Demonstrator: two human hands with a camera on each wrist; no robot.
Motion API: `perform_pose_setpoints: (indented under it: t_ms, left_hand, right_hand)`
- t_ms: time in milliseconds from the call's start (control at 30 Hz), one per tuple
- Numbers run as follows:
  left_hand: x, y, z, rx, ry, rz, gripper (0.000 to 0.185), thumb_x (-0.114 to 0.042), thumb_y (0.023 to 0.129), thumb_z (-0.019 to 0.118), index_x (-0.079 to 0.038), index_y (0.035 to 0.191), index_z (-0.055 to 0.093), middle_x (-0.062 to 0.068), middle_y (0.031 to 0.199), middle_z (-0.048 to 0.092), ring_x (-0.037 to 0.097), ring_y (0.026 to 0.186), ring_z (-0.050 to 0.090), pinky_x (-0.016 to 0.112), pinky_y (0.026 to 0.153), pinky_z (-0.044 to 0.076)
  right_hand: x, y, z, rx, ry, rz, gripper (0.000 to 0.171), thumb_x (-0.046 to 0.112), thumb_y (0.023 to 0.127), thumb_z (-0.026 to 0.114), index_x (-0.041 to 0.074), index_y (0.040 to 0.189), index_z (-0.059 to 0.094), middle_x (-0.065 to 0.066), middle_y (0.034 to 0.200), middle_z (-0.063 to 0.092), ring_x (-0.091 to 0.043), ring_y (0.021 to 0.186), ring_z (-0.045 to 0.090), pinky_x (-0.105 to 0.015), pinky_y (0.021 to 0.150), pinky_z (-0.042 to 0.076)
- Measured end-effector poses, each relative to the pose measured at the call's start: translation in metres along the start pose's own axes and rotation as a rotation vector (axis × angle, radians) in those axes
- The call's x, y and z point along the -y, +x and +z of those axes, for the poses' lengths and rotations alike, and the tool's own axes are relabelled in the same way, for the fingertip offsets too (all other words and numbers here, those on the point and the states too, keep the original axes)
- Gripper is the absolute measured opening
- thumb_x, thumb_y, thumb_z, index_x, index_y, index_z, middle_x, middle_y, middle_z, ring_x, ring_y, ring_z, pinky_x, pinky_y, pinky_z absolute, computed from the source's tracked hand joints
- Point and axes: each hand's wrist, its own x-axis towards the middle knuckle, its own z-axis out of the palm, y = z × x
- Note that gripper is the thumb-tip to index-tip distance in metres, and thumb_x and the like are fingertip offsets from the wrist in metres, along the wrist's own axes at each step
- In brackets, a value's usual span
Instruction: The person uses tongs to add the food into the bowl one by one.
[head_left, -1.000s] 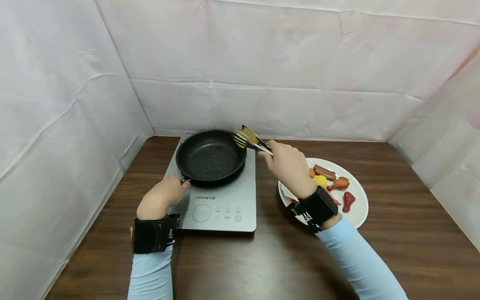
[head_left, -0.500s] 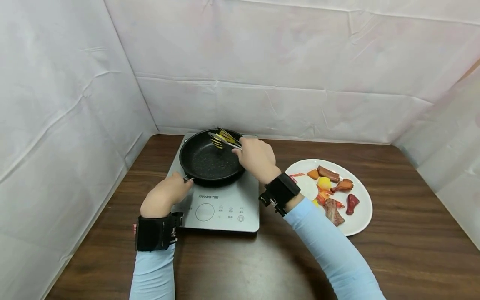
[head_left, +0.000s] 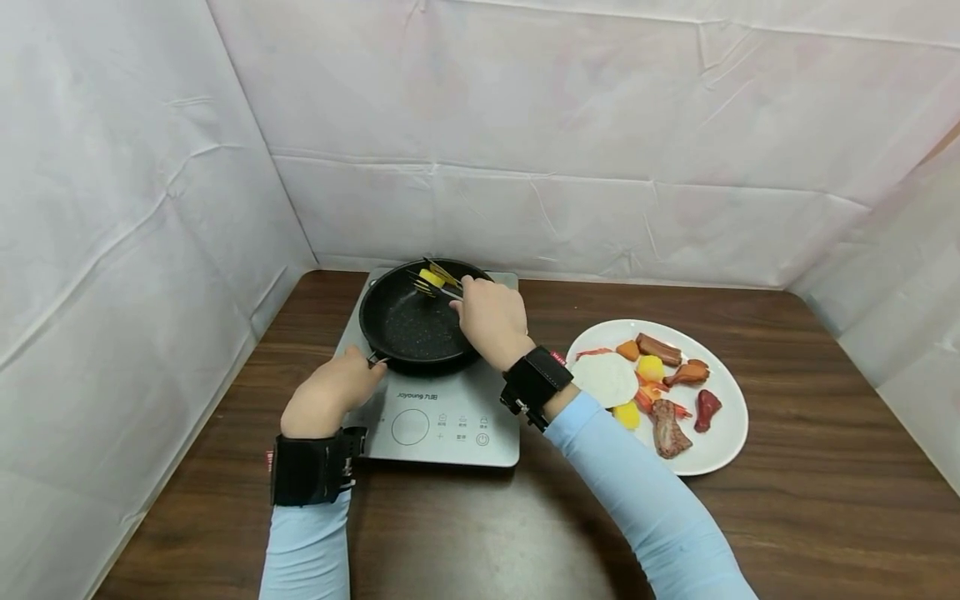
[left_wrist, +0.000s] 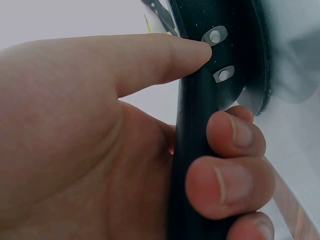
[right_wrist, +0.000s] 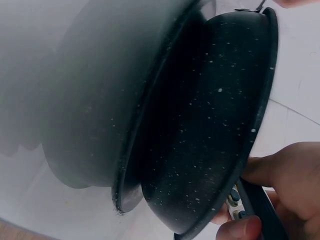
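While the dark wooden table (head_left: 787,533) carries a grey induction cooker (head_left: 442,417) at its far left and a white plate (head_left: 723,446) of toy food to the right, the black frying pan (head_left: 408,325) sits on the cooker. The left hand (head_left: 330,400) wraps its fingers round the pan handle (left_wrist: 192,165), steadying it. The right hand (head_left: 487,317) squeezes tongs (head_left: 435,282) that pinch a yellow piece (head_left: 430,277) over the pan's far side. The placing step seems in hand; next, likely, loosening the tongs low over the pan.
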Motion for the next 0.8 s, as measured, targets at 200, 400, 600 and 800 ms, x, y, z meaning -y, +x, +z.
perform_pose_setpoints:
  t_ms: [200,400,600,800]
  left_hand:
    - [0.001,-0.001,0.000,0.001,-0.002,-0.013,0.069,-0.031,0.110,0.033,0.026,0.146,0.018,0.043,0.139,0.047,0.046,0.119,0.058,0.055,0.099,0.049]
    - [0.002,0.000,0.000,0.008,-0.002,-0.008,0.069,-0.031,0.110,0.033,0.026,0.146,0.017,0.043,0.138,0.048,0.047,0.118,0.059,0.055,0.097,0.050]
    - [0.001,0.002,0.000,0.011,0.010,-0.005,0.070,-0.031,0.110,0.033,0.026,0.147,0.015,0.043,0.138,0.048,0.049,0.122,0.057,0.056,0.099,0.049]
    - [0.001,0.002,-0.001,0.004,0.014,-0.004,0.070,-0.031,0.110,0.034,0.026,0.146,0.017,0.044,0.138,0.047,0.049,0.122,0.057,0.056,0.099,0.049]
  right_hand:
    - [0.002,0.000,0.000,0.013,-0.002,0.002,0.033,0.041,0.102,0.059,0.008,0.103,0.066,-0.007,0.076,0.062,-0.023,0.065,0.062,-0.031,0.051,0.041]
    - [0.004,-0.001,0.001,0.041,0.022,-0.015,0.038,0.043,0.102,0.057,0.008,0.114,0.066,-0.008,0.083,0.065,-0.023,0.065,0.061,-0.031,0.051,0.037]
    - [0.009,-0.003,0.000,0.046,0.039,-0.029,0.041,0.045,0.102,0.058,0.007,0.117,0.066,-0.009,0.089,0.068,-0.024,0.068,0.063,-0.035,0.056,0.047]
    - [0.011,-0.003,-0.001,0.047,0.058,-0.015,0.044,0.045,0.101,0.060,0.007,0.121,0.066,-0.009,0.092,0.069,-0.025,0.071,0.065,-0.037,0.060,0.051]
